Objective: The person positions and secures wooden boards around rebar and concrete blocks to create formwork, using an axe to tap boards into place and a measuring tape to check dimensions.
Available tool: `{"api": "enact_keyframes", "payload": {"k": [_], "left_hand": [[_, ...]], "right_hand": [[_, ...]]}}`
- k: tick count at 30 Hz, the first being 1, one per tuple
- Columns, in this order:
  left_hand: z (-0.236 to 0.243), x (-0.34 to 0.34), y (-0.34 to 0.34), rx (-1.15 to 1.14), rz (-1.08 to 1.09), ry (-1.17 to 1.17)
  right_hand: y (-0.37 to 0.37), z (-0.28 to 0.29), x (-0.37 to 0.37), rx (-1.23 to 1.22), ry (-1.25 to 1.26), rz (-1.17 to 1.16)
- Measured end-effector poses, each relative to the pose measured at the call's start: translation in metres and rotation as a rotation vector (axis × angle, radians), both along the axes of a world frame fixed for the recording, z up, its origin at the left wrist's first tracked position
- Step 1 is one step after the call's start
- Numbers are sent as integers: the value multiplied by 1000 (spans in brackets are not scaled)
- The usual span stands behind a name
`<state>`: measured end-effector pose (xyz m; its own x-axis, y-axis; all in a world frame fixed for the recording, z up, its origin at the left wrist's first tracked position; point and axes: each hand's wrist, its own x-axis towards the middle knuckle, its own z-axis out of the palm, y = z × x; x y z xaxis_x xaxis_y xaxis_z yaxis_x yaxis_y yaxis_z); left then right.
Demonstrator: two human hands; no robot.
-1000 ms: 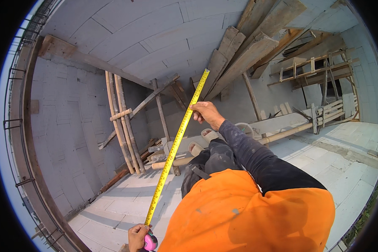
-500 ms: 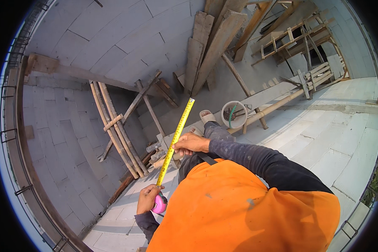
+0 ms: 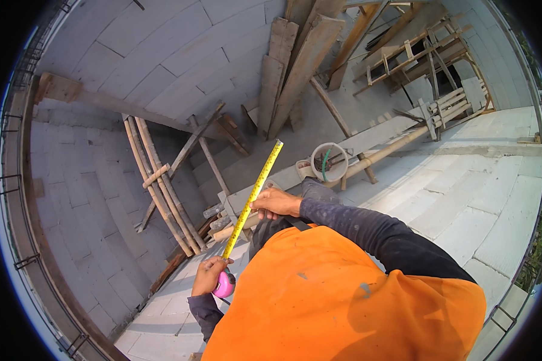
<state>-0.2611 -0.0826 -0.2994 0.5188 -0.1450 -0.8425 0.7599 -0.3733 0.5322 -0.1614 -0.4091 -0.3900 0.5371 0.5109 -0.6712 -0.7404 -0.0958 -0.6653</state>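
My left hand is closed around a pink tape measure, low and left of my orange shirt. The yellow blade runs out from it, up and slightly right, and its free tip hangs in the air, touching nothing I can see. About midway along, my right hand pinches the blade's edge between thumb and fingers. Both arms wear dark sleeves. Behind the blade lies part of the bamboo and plank scaffold, partly covered by my body.
A white bucket holding tools and a green strip is beside my foot. Long wooden planks lean against the grey block wall. Bamboo poles stand at left. A bamboo rail and more scaffolding extend toward the far right.
The view has shifted slightly, so the surroundings sit a little further left. My left hand and the case are slightly higher and left. Both hands keep their hold on the tape measure.
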Motion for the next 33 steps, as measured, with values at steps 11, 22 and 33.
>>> {"api": "enact_keyframes", "payload": {"k": [11, 22, 33], "left_hand": [[15, 24, -38, 89, -141, -22], [18, 50, -78, -66, -162, -76], [-13, 20, -125, -94, 33, -172]], "right_hand": [[-34, -9, -3, 216, 202, -264], [-100, 29, 18, 237, 49, -98], [-139, -7, 22, -148, -436, 488]]}}
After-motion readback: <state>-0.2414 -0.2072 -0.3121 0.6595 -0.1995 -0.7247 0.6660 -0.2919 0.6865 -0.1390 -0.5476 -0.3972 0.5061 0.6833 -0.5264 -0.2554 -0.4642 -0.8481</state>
